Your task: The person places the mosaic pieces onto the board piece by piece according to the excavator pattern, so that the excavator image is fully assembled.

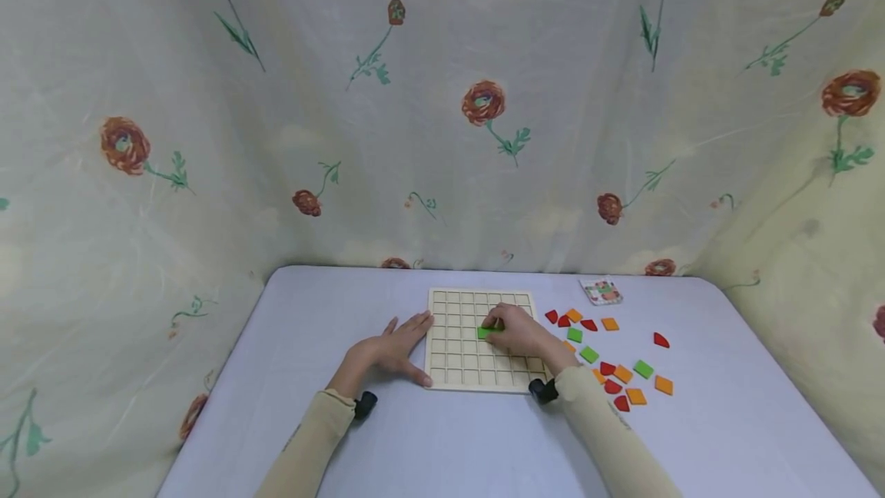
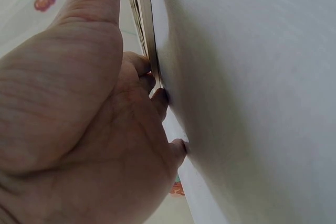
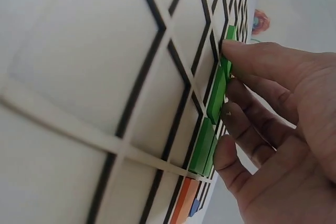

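Observation:
A pale wooden grid board (image 1: 452, 363) lies flat on the table. My left hand (image 1: 396, 346) is spread at the board's left side, with fingertips and thumb at its edge; in the left wrist view the hand's fingers (image 2: 160, 103) reach down beside the board's side. Over the middle of the grid, my right hand (image 1: 518, 331) pinches a green square tile (image 3: 216, 95) between thumb and fingers. That tile stands slightly tilted among the cells. Close by, another green tile (image 3: 201, 148) sits in the grid, partly behind the fingertips.
Right of the board lie scattered orange tiles (image 1: 664, 385), green tiles (image 1: 643, 369) and red rounded pieces (image 1: 661, 340). A small printed packet (image 1: 601, 290) rests near the table's back edge. In the right wrist view, an orange piece (image 3: 185, 200) and a blue piece (image 3: 194, 207) show beyond the green tiles.

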Motion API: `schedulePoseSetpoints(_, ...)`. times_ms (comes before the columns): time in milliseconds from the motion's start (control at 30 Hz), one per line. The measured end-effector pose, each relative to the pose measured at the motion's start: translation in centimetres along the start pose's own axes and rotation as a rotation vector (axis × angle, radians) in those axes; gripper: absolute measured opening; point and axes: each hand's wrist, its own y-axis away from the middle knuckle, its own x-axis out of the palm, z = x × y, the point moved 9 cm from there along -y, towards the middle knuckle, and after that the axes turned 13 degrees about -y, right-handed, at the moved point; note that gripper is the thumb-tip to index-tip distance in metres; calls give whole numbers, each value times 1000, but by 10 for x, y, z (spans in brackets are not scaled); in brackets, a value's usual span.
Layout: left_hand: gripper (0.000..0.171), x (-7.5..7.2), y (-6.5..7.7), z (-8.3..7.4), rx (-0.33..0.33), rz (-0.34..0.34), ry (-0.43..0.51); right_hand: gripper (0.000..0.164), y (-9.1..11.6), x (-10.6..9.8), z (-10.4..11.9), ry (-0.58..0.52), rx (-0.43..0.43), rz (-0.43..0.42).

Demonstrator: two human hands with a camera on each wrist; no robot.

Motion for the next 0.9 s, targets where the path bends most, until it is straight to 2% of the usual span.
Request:
schedulePoseSetpoints(233, 124, 1, -2, -3, 11, 0, 10, 18, -1, 0, -7, -14, 30, 15)
schedulePoseSetpoints(400, 124, 0, -2, -3, 14, 4, 6, 24, 7, -7, -4, -33, 7, -24)
schedulePoseSetpoints(500, 125, -1, -3, -3, 17, 1, 10, 27, 20, -18, -6, -44, 32, -80)
schedulePoseSetpoints(633, 125, -1, -2, -3, 16, -5, 16, 27, 45, -37, -17, -71, 113, -135)
schedulePoseSetpoints(733, 124, -1, 0, -2, 14, -8, 21, 27, 65, -52, -33, -90, 187, -159)
schedulePoseSetpoints(900, 124, -2, 3, -1, 11, -3, 26, 31, 95, -73, -66, -61, 301, -198)
